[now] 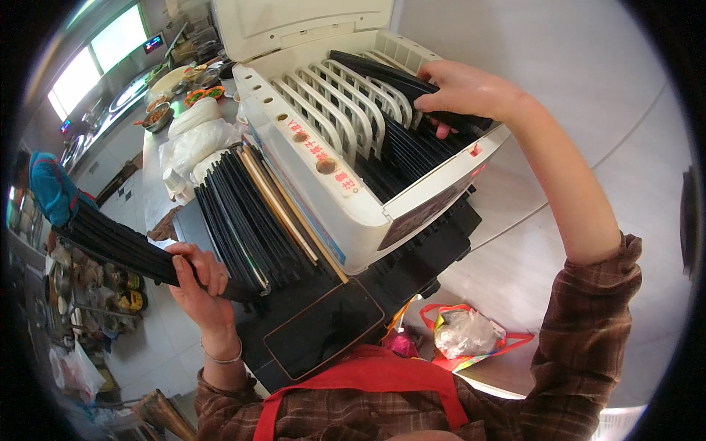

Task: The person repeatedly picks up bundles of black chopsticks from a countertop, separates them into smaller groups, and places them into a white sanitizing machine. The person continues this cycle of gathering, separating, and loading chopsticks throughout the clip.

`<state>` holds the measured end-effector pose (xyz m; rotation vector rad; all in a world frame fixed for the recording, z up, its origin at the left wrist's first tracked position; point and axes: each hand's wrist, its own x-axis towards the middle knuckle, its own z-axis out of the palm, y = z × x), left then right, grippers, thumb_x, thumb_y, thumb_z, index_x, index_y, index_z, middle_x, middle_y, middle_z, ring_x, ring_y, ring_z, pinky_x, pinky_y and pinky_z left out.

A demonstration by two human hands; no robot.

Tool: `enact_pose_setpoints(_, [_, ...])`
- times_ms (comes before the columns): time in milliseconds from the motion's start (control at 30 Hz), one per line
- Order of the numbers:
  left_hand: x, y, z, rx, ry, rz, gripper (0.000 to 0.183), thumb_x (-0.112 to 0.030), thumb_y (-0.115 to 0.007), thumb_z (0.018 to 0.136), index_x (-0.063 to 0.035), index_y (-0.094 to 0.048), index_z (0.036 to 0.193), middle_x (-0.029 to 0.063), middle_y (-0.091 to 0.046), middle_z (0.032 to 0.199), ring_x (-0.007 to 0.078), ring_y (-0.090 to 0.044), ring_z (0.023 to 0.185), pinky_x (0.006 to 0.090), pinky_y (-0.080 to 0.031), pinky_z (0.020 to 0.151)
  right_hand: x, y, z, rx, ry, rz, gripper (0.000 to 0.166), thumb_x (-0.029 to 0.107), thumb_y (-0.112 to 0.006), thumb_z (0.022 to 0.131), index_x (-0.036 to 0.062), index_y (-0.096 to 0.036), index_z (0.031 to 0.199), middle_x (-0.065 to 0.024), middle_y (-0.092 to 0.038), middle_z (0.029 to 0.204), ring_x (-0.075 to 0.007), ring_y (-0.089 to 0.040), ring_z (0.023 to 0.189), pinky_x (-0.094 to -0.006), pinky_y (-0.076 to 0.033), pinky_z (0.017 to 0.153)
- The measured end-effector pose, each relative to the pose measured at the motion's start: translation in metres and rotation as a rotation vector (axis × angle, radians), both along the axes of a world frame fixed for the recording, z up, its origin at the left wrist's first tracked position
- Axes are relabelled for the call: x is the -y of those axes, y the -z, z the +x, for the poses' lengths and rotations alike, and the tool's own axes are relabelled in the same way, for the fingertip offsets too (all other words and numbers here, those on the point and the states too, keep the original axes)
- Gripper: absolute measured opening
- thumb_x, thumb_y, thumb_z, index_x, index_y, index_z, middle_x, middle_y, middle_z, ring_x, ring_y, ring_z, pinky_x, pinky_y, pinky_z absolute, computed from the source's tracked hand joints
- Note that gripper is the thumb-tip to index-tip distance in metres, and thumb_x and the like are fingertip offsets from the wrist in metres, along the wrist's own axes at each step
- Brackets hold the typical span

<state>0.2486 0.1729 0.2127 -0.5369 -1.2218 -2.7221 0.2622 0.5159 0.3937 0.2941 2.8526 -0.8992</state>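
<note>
A bundle of black chopsticks (124, 248), its far end wrapped in a blue cloth (52, 184), is gripped in my left hand (204, 284) at the left. Inside the open white chopstick dispenser (353, 226), my right hand (463, 93) holds more black chopsticks (380, 71) at the back right, with its thumb and fingers around them. White slotted dividers (331, 105) stand in the box, and black chopsticks (413, 149) lie beside and below them. Left of the box, many black chopsticks (242, 220) are laid out in a row with a few light wooden ones (278, 204).
Plastic bags (198, 138), paper cups (175, 182) and bowls of food (157, 117) stand on the metal counter at the upper left. A black tray (325, 331) lies nearest me. A red-handled bag (469, 333) stands below on the right. The dispenser's raised lid (303, 22) is at the back.
</note>
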Motion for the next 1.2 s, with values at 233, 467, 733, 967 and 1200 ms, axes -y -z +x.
enact_pose_setpoints(233, [-0.001,0.000,-0.002,0.018,-0.005,-0.014,0.016,-0.024,-0.043,0.095,-0.0103,-0.052,0.096,-0.0064,-0.031,0.059,0.0010,-0.024,0.044,0.0169,-0.020,0.038,-0.009,0.009,-0.004,-0.128,-0.092,0.318,0.024,0.006,-0.054,0.074,-0.0063,-0.049,0.094,-0.0121,-0.055,0.070,-0.0136,-0.054,0.053,-0.0286,-0.045,0.053])
enact_pose_setpoints(467, [-0.001,0.000,-0.002,0.026,-0.032,-0.012,0.016,-0.024,-0.043,0.095,-0.0099,-0.052,0.094,-0.0065,-0.031,0.058,0.0010,-0.024,0.044,0.0171,-0.020,0.038,-0.014,0.000,0.004,-0.181,-0.030,0.106,0.032,0.007,-0.054,0.077,-0.0051,-0.047,0.106,-0.0056,-0.053,0.070,-0.0089,-0.051,0.057,-0.0223,-0.044,0.051])
enact_pose_setpoints(733, [0.002,0.002,-0.004,0.029,0.008,0.010,0.015,-0.023,-0.043,0.094,-0.0104,-0.052,0.095,-0.0060,-0.031,0.059,0.0012,-0.024,0.044,0.0172,-0.021,0.038,-0.007,-0.019,0.014,-0.202,0.008,-0.113,0.041,0.009,-0.056,0.077,-0.0085,-0.046,0.113,-0.0050,-0.055,0.075,-0.0081,-0.053,0.058,-0.0208,-0.046,0.051])
enact_pose_setpoints(967, [0.004,0.003,-0.004,0.061,0.030,0.038,0.015,-0.022,-0.044,0.094,-0.0106,-0.053,0.097,-0.0061,-0.033,0.060,0.0015,-0.026,0.045,0.0177,-0.021,0.039,0.012,-0.018,0.018,-0.206,-0.092,-0.230,0.048,0.009,-0.057,0.077,-0.0085,-0.043,0.119,-0.0075,-0.059,0.080,-0.0086,-0.057,0.063,-0.0196,-0.049,0.053])
enact_pose_setpoints(1200, [0.003,0.002,-0.005,0.046,0.025,-0.004,0.016,-0.024,-0.046,0.094,-0.0099,-0.051,0.098,-0.0058,-0.030,0.060,0.0018,-0.026,0.045,0.0170,-0.023,0.040,0.018,-0.005,0.014,-0.125,-0.149,-0.218,0.057,0.007,-0.056,0.077,-0.0070,-0.034,0.127,-0.0103,-0.058,0.084,-0.0101,-0.058,0.064,-0.0217,-0.048,0.052])
